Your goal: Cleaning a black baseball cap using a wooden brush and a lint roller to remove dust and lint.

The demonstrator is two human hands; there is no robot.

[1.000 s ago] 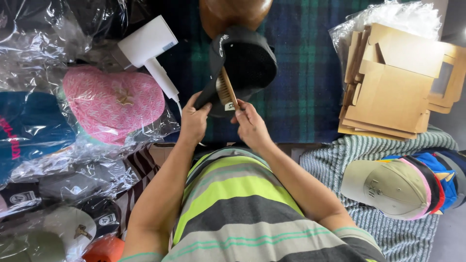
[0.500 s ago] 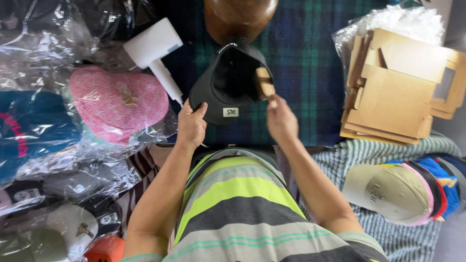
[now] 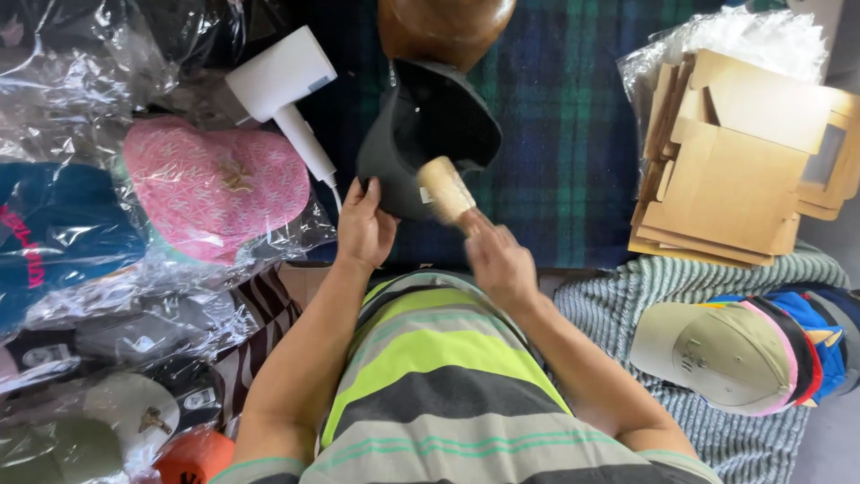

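My left hand (image 3: 363, 226) grips the lower edge of a black cap (image 3: 430, 134), holding it up so its hollow inside faces me, over a dark plaid cloth (image 3: 573, 152). My right hand (image 3: 498, 260) holds a small wooden brush (image 3: 445, 189) whose pale head rests against the cap's lower rim. A brown rounded wooden form (image 3: 443, 25) stands just beyond the cap. My striped shirt fills the bottom of the view.
A white hair dryer (image 3: 282, 85) lies left of the cap. Bagged caps, one pink (image 3: 215, 184) and one dark blue (image 3: 54, 233), cover the left side. A stack of flat cardboard boxes (image 3: 743, 170) sits at right, with nested caps (image 3: 735, 354) on a striped cloth below.
The cap has been turned from crown-out to inside-up and tilted. My right hand has moved the brush from the cap's right side down to its lower rim.
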